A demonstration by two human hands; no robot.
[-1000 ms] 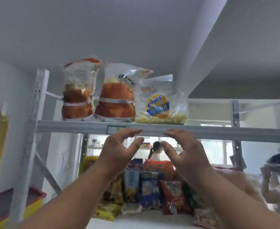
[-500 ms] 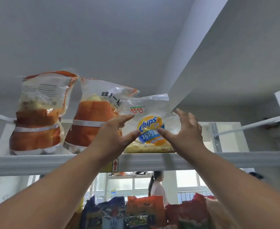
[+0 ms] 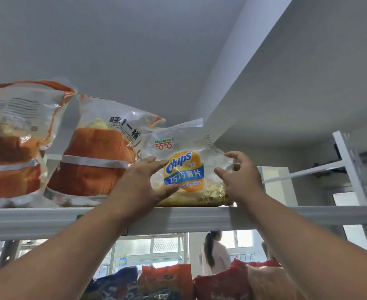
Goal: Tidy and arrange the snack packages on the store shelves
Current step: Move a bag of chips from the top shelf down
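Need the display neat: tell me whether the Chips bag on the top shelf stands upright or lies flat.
Upright. The Chips bag stands on its bottom edge on the top shelf, logo facing out.

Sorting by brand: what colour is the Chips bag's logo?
Yellow-orange oval on the Chips bag, blue band; head view.

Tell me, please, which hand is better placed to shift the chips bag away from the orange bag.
Right hand: it curls at the chips bag's free outer edge. The left hand lies flat between it and the orange bag.
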